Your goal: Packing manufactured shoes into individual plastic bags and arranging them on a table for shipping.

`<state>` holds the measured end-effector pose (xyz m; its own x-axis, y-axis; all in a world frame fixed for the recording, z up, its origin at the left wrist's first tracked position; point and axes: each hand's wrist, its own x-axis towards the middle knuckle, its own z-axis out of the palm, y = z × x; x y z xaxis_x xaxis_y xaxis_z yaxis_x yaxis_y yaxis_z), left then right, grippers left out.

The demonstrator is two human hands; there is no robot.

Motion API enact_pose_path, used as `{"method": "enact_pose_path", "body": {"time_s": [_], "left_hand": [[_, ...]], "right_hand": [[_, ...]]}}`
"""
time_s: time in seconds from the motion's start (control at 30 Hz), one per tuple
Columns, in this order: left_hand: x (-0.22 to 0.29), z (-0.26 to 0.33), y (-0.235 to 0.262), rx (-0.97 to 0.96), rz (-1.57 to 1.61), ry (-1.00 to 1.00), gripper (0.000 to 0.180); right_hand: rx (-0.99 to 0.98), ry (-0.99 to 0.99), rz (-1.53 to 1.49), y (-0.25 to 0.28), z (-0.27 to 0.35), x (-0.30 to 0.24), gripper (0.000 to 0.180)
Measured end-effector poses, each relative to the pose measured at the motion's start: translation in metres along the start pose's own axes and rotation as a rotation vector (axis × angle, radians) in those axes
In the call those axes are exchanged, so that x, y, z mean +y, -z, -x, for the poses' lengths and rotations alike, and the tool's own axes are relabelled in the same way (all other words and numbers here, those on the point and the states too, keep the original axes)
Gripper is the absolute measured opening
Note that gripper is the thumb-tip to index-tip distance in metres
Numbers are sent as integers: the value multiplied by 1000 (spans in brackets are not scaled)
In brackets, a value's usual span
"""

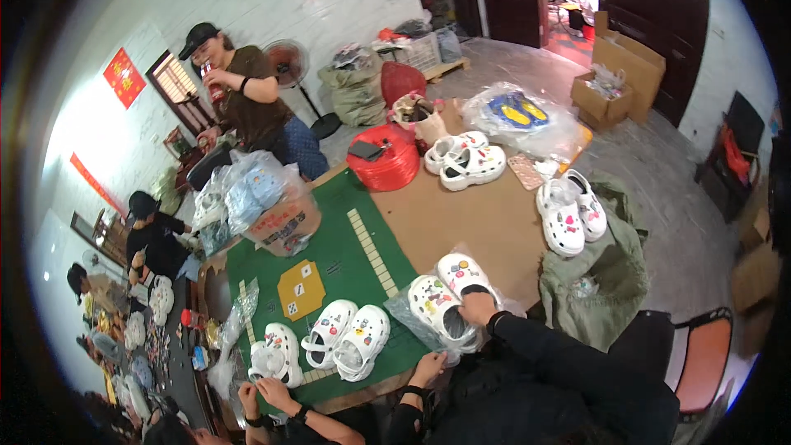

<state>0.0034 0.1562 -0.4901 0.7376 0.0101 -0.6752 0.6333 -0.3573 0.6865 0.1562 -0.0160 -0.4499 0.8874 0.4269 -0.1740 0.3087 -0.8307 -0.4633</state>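
A pair of white clogs with colourful charms (434,301) lies on a clear plastic bag (400,313) at the near table edge. My right hand (478,310), in a dark sleeve, reaches over the pair and is closed on the nearer clog at its opening; its fingertips are partly hidden. Lower down and to the left, my left hand (428,369) pinches the near edge of the bag. Left of it stand two more charm-covered white clogs (360,342). Further left, a co-worker's hands (276,395) are at another white clog (278,353).
Across the table are more white clogs (471,166), a red plastic bag (384,156), a phone (525,171) and wrapped blue-yellow clogs (519,111). A bulging bag of shoes (284,222) stands at the left. A green sack (601,297) hangs by the right edge, near a chair (702,363).
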Motion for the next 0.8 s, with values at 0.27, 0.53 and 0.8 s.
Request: {"method": "enact_pose_path", "body": {"time_s": [0.27,0.53,0.8], "left_hand": [[26,-2,-5,-303,279,115,41],[106,-23,-66,-540,-232,-106,49],[187,-32,-178,-557,-404,-494,41]], "right_hand": [[94,-122,-175,31,49,31,33],[410,-149,-372,82,128,121,31],[669,-582,-415,140,229,225,33]]}}
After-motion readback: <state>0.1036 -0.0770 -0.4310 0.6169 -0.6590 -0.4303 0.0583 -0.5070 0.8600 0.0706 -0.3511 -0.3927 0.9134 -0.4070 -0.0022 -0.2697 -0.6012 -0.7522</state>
